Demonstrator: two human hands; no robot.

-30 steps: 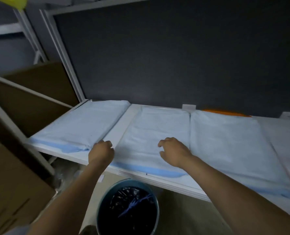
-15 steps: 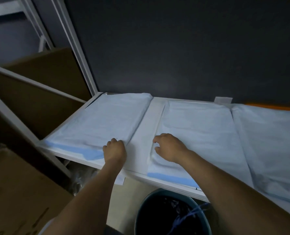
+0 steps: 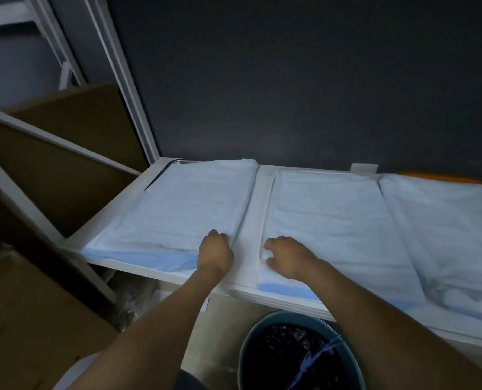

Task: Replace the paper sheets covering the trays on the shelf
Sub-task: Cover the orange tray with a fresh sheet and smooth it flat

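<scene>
1. The left hand (image 3: 216, 251) sits knuckles-up on the near right corner of the left sheet (image 3: 178, 209), at centre frame. Its fingers are curled out of sight, so whether the grip has closed on the paper cannot be told.
2. The right hand (image 3: 289, 257) rests bent fingertips on the near left edge of the middle sheet (image 3: 327, 218). Its thumb lies beside them, and a pinch cannot be confirmed here either.
3. A bare strip of shelf (image 3: 255, 215) separates the two sheets and the two hands.
4. Judged from this, the work is at the start of lifting off a sheet, with all the sheets in view lying flat on the shelf.
5. The next move calls for a firm pinch on a corner. The paper then needs a slow peel toward the near edge so it neither tears nor drags its neighbour.
6. The bin (image 3: 301, 353), at lower centre below the shelf, looks the likely place for the old paper.
7. A right sheet (image 3: 445, 220) runs off the right edge of the frame, rumpled at its near end.
8. The trays are covered by the sheets. Only a metal sliver (image 3: 179, 162) shows at the left sheet's far corner.
9. An orange object (image 3: 442, 175) at far right is mostly hidden, and no fresh sheets are in view.
10. Boxes (image 3: 23, 319) fill the dim lower left.
</scene>
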